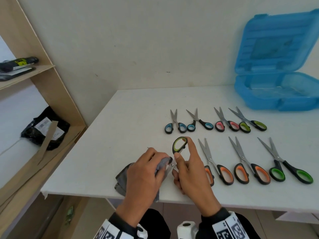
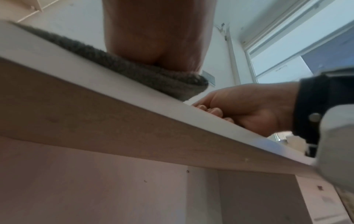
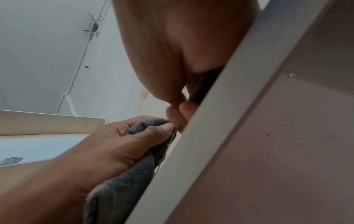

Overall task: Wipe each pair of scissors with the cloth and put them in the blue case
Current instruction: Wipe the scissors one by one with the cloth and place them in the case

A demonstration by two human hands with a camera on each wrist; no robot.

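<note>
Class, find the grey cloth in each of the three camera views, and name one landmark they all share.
Head: grey cloth low centre, under the left hand.
Left wrist: upper left, lying on the table edge.
Right wrist: bottom centre, gripped in the fingers.
Shared landmark: the white table edge.

Case [image 1: 276, 94] set on table [image 1: 131, 114] at 1 o'clock; scissors [image 1: 215, 121] laid in two rows at 3 o'clock of cloth [image 1: 121, 178].
</note>
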